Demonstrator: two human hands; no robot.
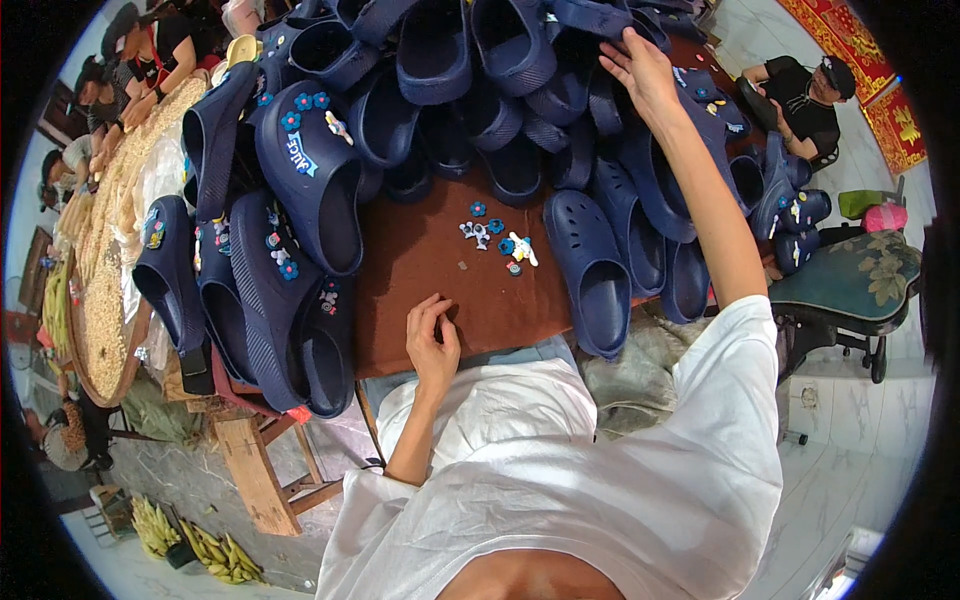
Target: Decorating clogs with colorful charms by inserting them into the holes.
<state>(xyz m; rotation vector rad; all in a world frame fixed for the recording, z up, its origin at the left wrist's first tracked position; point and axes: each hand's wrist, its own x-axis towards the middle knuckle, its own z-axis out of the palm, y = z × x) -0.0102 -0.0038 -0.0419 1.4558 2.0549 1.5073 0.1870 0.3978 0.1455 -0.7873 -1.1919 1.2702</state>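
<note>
My right hand (645,78) reaches up to the far right of the heap of navy clogs. Its fingers are stretched and apart, with the tips close to a clog (592,14); whether they touch it I cannot tell. My left hand (433,345) hovers or rests at the table's near edge, fingers loosely bent and nothing visible in them. Between the clogs lie small shoe charms (518,250), with blue flowers and white figures among them. On the left, a clog with charms (312,165) carries blue flowers and a banner shape. A plain holed clog (590,270) lies right of the loose charms.
The brown table (420,240) has clogs piled along its back and both sides. A wooden bench (258,475) stands below left. At the left, people sit by a large tray of pale kernels (105,300). Another person (805,110) sits beyond the right side, near an office chair (850,280).
</note>
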